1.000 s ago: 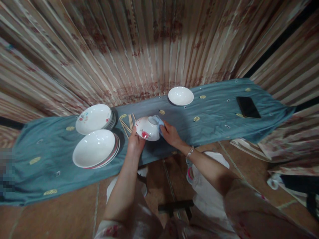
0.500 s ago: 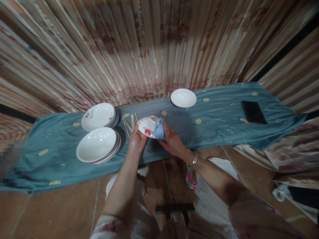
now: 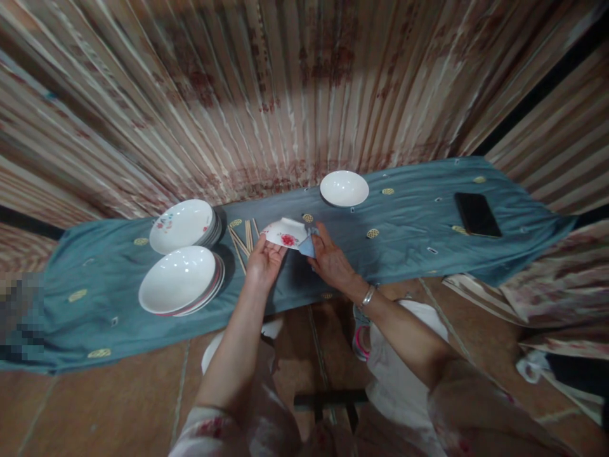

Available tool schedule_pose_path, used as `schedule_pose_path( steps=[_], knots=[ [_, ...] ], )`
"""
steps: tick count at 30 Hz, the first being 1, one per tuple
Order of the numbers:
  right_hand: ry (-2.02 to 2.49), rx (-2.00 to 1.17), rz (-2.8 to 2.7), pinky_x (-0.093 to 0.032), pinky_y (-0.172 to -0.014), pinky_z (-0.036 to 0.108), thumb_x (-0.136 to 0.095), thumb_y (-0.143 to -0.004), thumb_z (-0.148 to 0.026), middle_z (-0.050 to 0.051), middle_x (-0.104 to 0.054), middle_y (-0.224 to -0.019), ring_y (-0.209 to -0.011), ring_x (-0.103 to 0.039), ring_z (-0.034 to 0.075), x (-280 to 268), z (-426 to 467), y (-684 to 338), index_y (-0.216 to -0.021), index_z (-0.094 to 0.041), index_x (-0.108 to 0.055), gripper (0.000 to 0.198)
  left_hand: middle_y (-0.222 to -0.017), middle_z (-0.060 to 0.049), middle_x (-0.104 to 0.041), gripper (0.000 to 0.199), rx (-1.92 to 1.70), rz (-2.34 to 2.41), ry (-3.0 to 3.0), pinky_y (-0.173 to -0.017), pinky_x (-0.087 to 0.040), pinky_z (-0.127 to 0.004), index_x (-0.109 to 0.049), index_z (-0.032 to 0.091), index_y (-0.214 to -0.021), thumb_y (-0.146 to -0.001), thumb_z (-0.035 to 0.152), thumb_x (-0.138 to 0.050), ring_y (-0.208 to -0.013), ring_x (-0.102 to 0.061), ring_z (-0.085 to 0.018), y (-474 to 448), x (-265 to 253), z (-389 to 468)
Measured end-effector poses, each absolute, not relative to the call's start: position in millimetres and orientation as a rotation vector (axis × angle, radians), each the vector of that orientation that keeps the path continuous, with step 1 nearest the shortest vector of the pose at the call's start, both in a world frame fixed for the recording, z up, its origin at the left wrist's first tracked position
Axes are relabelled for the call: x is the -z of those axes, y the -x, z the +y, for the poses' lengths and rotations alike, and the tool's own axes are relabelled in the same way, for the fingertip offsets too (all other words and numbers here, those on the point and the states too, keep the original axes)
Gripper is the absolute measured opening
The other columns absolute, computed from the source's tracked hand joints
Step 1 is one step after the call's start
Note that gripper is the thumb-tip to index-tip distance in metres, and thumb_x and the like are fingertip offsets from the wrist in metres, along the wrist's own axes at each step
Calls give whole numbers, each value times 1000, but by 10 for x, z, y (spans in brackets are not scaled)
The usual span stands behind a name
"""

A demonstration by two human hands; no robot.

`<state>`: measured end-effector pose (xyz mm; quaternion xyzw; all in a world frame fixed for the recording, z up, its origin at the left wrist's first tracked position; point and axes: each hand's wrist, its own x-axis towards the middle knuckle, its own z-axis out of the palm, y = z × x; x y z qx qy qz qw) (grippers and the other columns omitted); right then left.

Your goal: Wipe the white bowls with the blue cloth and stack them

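Observation:
A small white bowl with red flowers is held upside down above the table, its foot facing up and away. My left hand grips its left rim, fingers beneath and thumb along the edge. At the bowl's right side, my right hand is closed on a light blue cloth, which presses against the bowl's wall. The fingertips behind the cloth are hidden. Just left of the bowl, several wooden chopsticks lie loosely on the tablecloth.
A teal tablecloth covers the long table. On the left stand a stack of flowered plates and a stack of large bowls. One white bowl sits at the back, and a black phone lies on the right. A curtain hangs behind.
The small bowl has tilted, so more of its flowered side shows. My right hand and the cloth have slid towards its right rim. The whole view has shifted slightly.

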<state>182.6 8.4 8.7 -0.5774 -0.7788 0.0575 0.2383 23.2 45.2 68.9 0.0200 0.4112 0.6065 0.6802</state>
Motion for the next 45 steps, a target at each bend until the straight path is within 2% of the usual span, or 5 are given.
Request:
schedule_pose_path(
  steps=[12,19,23,27,45],
  knots=[
    [1790,-223,-2190,-52,-91,32,-50,-97,-19,23,-70,-125,-108,-70,27,-348,237,-1884,-148,-6,-41,53,-88,-6,-78,22,-1307,904,-330,-103,-54,-38,-65,17,-89,-101,24,-47,-95,-75,-17,-268,-569,536],
    [1859,-587,-1834,-47,-80,31,-45,-98,-24,20,-76,-97,-86,-71,24,-238,452,-1950,-107,-9,-67,28,-98,-14,-78,52,-1285,944,-858,-95,-56,-41,-72,15,-98,-80,63,-70,-97,-75,-26,-229,-530,426],
    [1854,-685,-1643,-43,-67,26,-49,-90,-26,10,-71,-73,-74,-67,20,-151,538,-2036,-69,-17,-63,27,-90,-8,-76,52,-1448,1102,-1075,-87,-58,-37,-75,17,-97,-71,61,-80,-78,-72,-19,-67,-482,429],
    [1756,-755,-1456,-36,-55,23,-49,-85,-34,1,-56,-54,-61,-57,15,-145,557,-2185,-54,-20,-50,34,-109,-7,-75,53,-1611,1262,-1171,-102,-51,-36,-73,23,-106,-66,56,-85,-107,-68,-22,41,-324,508],
    [1451,-840,-990,-33,-51,25,-54,-74,-56,-5,-36,-51,-54,-37,10,-363,621,-2712,-52,-23,-42,42,-117,-4,-71,49,-1373,1012,-993,-96,-55,-36,-68,24,-108,-65,40,-85,-116,-65,-23,-897,-405,895]
  ],
)
